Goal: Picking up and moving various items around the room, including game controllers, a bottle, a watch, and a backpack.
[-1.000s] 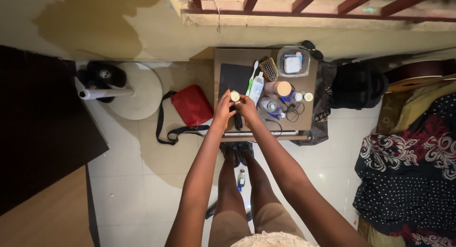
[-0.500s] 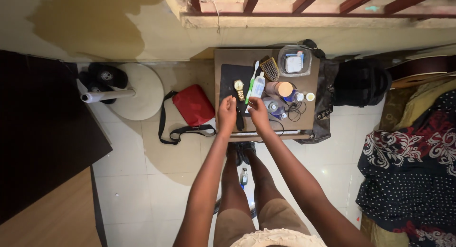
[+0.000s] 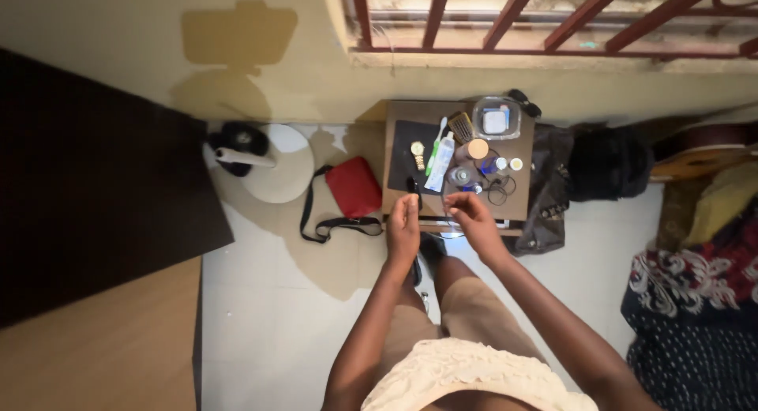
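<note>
My left hand [image 3: 403, 224] and my right hand [image 3: 472, 217] are close together over the front edge of a small wooden table [image 3: 521, 210]. The left fingertips touch the near end of a small dark object [image 3: 411, 182]; whether they grip it is unclear. The right hand's fingers are curled beside thin black cables [image 3: 499, 191], and nothing clearly shows in them. A gold wristwatch [image 3: 417, 153] lies on a dark mat [image 3: 404, 138], apart from both hands. A white tube [image 3: 441, 161] and a green toothbrush [image 3: 435, 142] lie beside it.
A hairbrush [image 3: 461, 127], a clear lidded box [image 3: 496, 117] and a tan-lidded jar [image 3: 477, 149] stand further back. A red strap bag [image 3: 354, 187] and a white fan base [image 3: 272, 165] are on the tiled floor to the left. A black bag [image 3: 608, 165] lies right, dark furniture [image 3: 95, 198] far left.
The left hand set the gold watch on the dark mat. Both hands then drew back from the table's middle to its front edge.
</note>
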